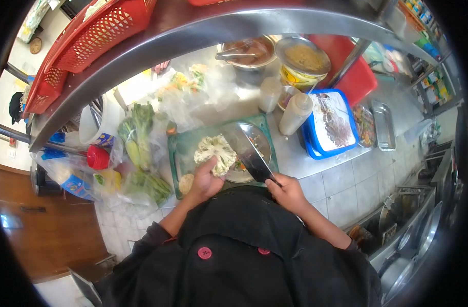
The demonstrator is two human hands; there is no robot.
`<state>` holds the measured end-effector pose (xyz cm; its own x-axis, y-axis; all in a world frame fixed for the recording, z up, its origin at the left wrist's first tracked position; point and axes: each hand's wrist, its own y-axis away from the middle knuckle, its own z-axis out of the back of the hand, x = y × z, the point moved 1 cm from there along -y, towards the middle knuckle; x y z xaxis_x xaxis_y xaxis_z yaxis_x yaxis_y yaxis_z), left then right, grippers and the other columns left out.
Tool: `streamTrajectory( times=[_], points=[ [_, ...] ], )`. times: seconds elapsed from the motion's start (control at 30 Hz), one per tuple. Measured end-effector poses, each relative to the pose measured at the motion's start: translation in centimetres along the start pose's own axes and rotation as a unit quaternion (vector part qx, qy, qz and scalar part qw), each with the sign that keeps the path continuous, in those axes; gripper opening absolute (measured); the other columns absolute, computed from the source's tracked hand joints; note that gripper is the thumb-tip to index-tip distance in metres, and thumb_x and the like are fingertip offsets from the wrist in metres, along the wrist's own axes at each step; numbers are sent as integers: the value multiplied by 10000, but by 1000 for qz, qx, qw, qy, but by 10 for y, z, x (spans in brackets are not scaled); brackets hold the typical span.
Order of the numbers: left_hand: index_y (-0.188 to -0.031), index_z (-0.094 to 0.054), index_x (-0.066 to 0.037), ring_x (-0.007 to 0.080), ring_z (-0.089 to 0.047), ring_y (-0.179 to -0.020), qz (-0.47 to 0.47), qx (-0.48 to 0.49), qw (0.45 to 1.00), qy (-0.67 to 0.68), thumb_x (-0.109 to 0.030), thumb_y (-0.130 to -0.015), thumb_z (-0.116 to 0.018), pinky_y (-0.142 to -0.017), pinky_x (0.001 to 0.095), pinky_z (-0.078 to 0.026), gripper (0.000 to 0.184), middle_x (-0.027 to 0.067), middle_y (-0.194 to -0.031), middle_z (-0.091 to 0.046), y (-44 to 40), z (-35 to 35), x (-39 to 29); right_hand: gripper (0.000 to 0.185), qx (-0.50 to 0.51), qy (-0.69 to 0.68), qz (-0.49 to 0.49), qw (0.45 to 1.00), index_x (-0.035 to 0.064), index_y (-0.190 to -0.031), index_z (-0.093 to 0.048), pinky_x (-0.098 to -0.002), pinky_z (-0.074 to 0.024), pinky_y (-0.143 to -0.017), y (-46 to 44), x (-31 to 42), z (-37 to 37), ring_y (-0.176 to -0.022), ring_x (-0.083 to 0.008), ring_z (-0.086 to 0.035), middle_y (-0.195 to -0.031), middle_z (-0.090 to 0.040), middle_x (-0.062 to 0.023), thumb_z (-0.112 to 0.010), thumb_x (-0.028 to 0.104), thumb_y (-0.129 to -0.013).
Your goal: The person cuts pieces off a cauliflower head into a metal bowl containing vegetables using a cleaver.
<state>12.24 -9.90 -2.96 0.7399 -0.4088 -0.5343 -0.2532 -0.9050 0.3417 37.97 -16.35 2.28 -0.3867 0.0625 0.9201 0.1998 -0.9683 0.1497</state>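
Over green board [183, 151] | left hand [206, 182]: cauliflower [214, 152] held | right hand [288, 194]: knife [255, 159], apparently handle-gripped | advised: knife clear of left hand

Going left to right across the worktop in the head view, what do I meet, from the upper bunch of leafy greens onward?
Upper leafy greens → cut cauliflower → kitchen knife → larger squeeze bottle → blue-rimmed container → rectangular metal tray.

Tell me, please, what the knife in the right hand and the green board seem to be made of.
Knife: probably a smooth steel blade, judging by its pale sheen toward the tip; the right hand hides much of the handle.
Green board: likely smooth plastic, from its evenly coloured edge.
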Motion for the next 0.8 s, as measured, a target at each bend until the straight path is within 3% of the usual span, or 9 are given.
streamTrajectory(
  times=[0.03,0.07,0.17,0.27,0.33,0.5,0.57,0.7,0.8],
  points=[
    [-1429,-402,-4,397,-519,-1275,7,-2,1000,9,-183,-960,-524,-1095,508,-412,516,190,-1387,-530,0,4,3,282,24,-74,-65,995,31,-1167,-656,-392,-530,-759,1,-2,0,-830,-386,-666,-883,-676,-210,-633,181,-929],
    [-1427,-398,4,394,-520,-1274,14,-4,1000,19,-156,-940,-533,-1098,514,-410,530,194,-1386,-529,1,7,6,282,24,-75,-66,995,31,-1167,-656,-392,-530,-759,2,0,1,-830,-386,-666,-883,-676,-210,-633,181,-929],
    [-1426,-394,15,388,-518,-1279,-23,-2,999,30,-112,-878,-541,-1096,529,-411,581,200,-1384,-528,0,17,8,271,13,-35,-21,999,31,-1158,-656,-403,-529,-744,8,6,2,-823,-388,-663,-858,-671,-212,-628,166,-925],
    [-1425,-391,19,377,-524,-1275,-34,-3,999,25,-96,-825,-549,-1096,534,-412,631,200,-1382,-528,0,29,8,263,-72,63,41,995,31,-1138,-667,-427,-531,-713,12,-1,-3,-794,-395,-661,-836,-671,-209,-640,163,-912],
    [-1417,-402,23,376,-536,-1260,-47,10,999,3,-102,-826,-557,-1094,535,-413,624,199,-1364,-543,2,31,8,258,-153,150,108,971,19,-1112,-677,-403,-512,-616,14,-6,-2,-648,-319,-643,-741,-637,-177,-676,133,-880],
    [-1380,-450,40,339,-584,-1213,-13,48,998,-30,-11,-888,-535,-1065,493,-460,502,200,-1320,-582,1,51,6,331,-115,220,176,953,59,-1147,-679,-442,-509,-578,14,20,6,-642,-331,-624,-711,-610,-151,-715,144,-829],
    [-1311,-516,46,317,-641,-1108,-18,14,999,-42,11,-886,-561,-994,466,-519,428,187,-1214,-639,-3,54,6,355,-114,241,213,940,62,-1156,-675,-437,-501,-557,11,25,7,-618,-312,-611,-692,-589,-129,-727,141,-815],
    [-1311,-511,39,330,-624,-1137,-19,-18,993,-112,-58,-879,-563,-1019,467,-485,445,177,-1235,-631,3,34,4,373,-114,295,250,915,63,-1166,-667,-423,-493,-549,6,29,6,-605,-288,-593,-691,-552,-90,-729,140,-806],
    [-1271,-549,35,296,-646,-1082,-48,-68,977,-197,-71,-895,-580,-951,440,-518,392,158,-1191,-652,6,18,3,367,-114,310,253,909,65,-1164,-669,-415,-492,-553,4,29,6,-612,-286,-591,-694,-545,-84,-724,141,-808]
  ],
)
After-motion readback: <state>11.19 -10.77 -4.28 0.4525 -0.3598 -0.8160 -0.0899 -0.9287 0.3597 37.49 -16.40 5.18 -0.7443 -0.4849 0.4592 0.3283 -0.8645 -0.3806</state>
